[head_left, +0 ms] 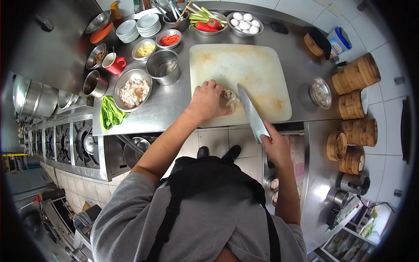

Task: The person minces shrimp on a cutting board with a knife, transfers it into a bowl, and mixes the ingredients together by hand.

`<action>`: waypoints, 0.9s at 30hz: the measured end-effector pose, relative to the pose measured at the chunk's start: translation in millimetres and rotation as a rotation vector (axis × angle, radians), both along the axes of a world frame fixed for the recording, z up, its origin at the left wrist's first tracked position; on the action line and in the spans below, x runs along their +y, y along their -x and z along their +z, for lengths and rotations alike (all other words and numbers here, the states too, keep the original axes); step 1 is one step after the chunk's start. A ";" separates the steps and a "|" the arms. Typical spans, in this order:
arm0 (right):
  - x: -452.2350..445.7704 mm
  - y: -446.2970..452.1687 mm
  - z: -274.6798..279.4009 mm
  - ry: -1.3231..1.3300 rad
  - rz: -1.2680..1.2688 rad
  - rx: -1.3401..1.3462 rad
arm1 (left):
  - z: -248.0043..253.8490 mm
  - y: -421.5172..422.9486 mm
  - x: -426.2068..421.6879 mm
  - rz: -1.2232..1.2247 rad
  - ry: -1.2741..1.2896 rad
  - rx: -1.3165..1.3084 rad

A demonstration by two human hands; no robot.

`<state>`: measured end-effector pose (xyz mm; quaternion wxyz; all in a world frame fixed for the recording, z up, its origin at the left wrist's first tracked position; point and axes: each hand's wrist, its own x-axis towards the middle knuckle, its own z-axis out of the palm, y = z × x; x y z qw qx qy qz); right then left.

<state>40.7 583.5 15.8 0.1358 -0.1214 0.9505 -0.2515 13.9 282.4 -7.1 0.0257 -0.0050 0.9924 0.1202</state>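
A white cutting board [257, 65] lies on the steel counter, with a small heap of chopped pale food [231, 97] near its front edge. My left hand [210, 99] rests on the board at the left of the heap, its fingers curved around that side; whether it grips any food is hidden. In my right hand [275, 144] is the handle of a large knife [253, 114]. The blade points away from me over the board, its tip just right of the heap. A steel bowl of pale pieces [134, 90] sits left of the board.
A steel pot [163, 66], a bowl of yellow bits [144, 49] and a bowl of red strips [169, 39] stand left of the board. Behind it are vegetables [205, 24] and a bowl of eggs [245, 22]. A small bowl [321, 93] and bamboo steamers [355, 74] are at the right.
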 end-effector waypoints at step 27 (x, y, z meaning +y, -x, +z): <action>-257.7 40.6 60.1 0.339 0.617 0.289 | 62.6 -89.6 -204.9 0.509 -0.290 0.538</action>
